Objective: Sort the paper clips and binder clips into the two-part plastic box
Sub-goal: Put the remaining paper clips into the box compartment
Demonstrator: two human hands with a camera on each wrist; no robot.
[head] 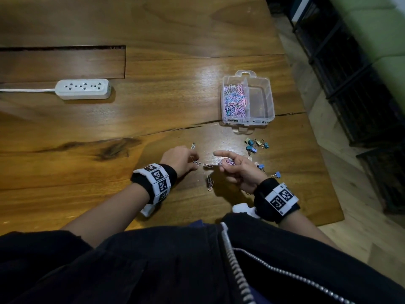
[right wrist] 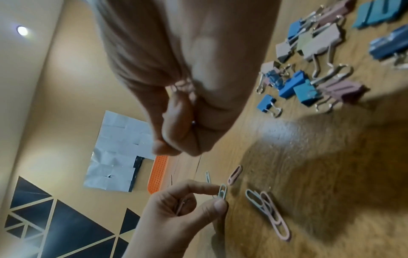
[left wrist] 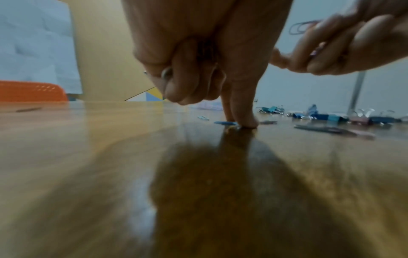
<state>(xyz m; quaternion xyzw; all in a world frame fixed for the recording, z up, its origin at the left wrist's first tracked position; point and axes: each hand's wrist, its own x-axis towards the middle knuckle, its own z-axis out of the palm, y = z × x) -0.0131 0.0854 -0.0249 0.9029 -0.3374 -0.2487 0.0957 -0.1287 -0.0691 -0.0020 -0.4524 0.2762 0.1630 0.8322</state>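
On a wide wooden table (head: 175, 106), we look down at a clear two-part plastic box (head: 247, 100) lying open toward the right edge. Its left compartment is heaped with pink, blue and green paper clips (head: 235, 99); its right compartment looks bare from our head view. Handwritten labels run along the near wall, too small for us to read in full.

Nearer us, a scatter of binder clips (head: 255, 145) lies just short of the box, mostly blue and teal, with a few more beside our right wrist. Our right-wrist view shows what the head view does not: grey, mauve and pink binder clips (right wrist: 318, 43) mixed with the blue ones, wire handles splayed.

Loose paper clips (head: 210, 182) lie between our hands. Our left hand (head: 178, 159) pinches one pale clip (right wrist: 222, 191) between thumb and forefinger against the wood, with other clips tucked in the curled fingers, seen only from the wrist cameras. Our right hand (head: 237, 168) is curled round a bundle of pink and purple clips (head: 228, 161), forefinger pointing left.

A white power strip (head: 83, 88) sits far left. The wrist views alone show an orange basket (left wrist: 30, 90) beyond.
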